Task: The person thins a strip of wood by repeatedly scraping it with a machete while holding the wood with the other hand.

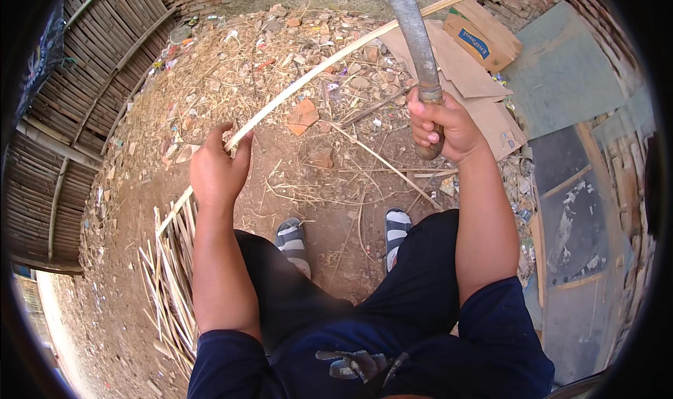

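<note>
A long pale strip, apparently split bamboo point(315, 69), runs slantwise from low on the left up to the far right. My left hand point(219, 164) pinches it in its lower part, thumb on one side and fingers on the other. In my right hand point(449, 125) is a machete point(413, 34), its worn handle wrapped by my fingers. The grey metal blade points away from me, and its tip is cut off by the top of the picture. Near its far end, the strip passes by the blade; whether they touch I cannot tell.
A bundle of thin strips point(172, 273) lies by my left arm. Shavings point(308, 185) and a broken brick point(303, 116) litter the dirt before my sandalled feet. A cardboard box point(482, 38) and grey panels point(568, 69) are on the right; a woven bamboo wall point(84, 76) stands left.
</note>
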The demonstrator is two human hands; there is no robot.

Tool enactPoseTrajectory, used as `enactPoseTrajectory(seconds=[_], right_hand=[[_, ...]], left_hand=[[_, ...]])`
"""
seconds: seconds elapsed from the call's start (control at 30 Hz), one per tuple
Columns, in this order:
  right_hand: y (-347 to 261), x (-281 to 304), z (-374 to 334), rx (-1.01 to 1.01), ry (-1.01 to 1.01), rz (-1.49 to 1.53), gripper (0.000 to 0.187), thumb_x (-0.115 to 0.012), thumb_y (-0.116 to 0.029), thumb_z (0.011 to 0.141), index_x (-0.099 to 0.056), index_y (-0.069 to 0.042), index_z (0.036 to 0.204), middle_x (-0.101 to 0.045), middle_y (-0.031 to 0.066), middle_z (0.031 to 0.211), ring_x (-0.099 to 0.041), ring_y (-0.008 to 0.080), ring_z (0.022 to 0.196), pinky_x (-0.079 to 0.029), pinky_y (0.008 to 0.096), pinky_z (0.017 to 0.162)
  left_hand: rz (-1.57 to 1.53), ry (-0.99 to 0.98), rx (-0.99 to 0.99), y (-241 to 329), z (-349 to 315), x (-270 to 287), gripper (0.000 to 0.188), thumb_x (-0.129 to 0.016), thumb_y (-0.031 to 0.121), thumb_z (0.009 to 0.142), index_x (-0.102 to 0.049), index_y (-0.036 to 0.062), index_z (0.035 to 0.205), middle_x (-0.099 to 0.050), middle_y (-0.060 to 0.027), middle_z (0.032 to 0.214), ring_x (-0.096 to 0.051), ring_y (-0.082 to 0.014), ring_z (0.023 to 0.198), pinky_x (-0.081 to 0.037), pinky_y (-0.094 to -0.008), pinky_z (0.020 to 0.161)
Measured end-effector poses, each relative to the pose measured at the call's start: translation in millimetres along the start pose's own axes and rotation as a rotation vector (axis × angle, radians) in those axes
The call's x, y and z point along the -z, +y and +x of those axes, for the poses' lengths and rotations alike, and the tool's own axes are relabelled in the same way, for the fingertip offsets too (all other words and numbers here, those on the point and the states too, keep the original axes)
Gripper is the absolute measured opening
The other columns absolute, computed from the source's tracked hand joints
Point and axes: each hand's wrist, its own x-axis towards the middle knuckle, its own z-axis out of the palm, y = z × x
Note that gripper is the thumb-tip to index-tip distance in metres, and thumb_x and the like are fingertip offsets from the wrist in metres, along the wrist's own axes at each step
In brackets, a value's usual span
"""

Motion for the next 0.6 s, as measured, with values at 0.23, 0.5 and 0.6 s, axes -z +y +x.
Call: enactPoseTrajectory(seconds=[0.23, 0.5, 0.6], right_hand=[[8.5, -2.0, 1.3, -0.134, -0.141, 0.088, 0.018, -0.074, -0.015, 0.098, -0.058, -0.008, 0.102, -0.051, -0.0039, 0.071, -0.047, 0.0039, 0.053, -0.039, 0.0222, 0.049], [25.6, -30.5, 16.8, -0.365, -0.245, -0.078, 0.023, -0.076, -0.012, 0.095, -0.059, -0.004, 0.108, -0.052, -0.0012, 0.069, -0.049, 0.0062, 0.052, -0.037, 0.0252, 0.045], [19.2, -22.7, 12.2, -0.284, -0.283, -0.056, 0.022, -0.076, -0.013, 0.095, -0.060, -0.004, 0.109, -0.051, -0.0013, 0.068, -0.047, 0.0059, 0.050, -0.037, 0.0250, 0.046]], left_hand=[[-0.016, 0.041, -0.010, 2.7, -0.5, 3.1, 0.048, -0.080, 0.048, 0.091, -0.076, 0.0098, 0.119, -0.065, -0.0101, 0.065, -0.066, -0.0265, 0.058, -0.050, -0.0410, 0.057], [-0.032, 0.013, -0.003, 4.5, -1.5, 1.5, 0.047, -0.080, 0.047, 0.091, -0.076, 0.0078, 0.116, -0.066, -0.0116, 0.063, -0.068, -0.0263, 0.059, -0.052, -0.0401, 0.059], [-0.053, 0.013, -0.002, 1.0, -1.4, 2.7, 0.047, -0.080, 0.047, 0.091, -0.076, 0.0072, 0.115, -0.065, -0.0112, 0.062, -0.067, -0.0256, 0.058, -0.051, -0.0395, 0.059]])
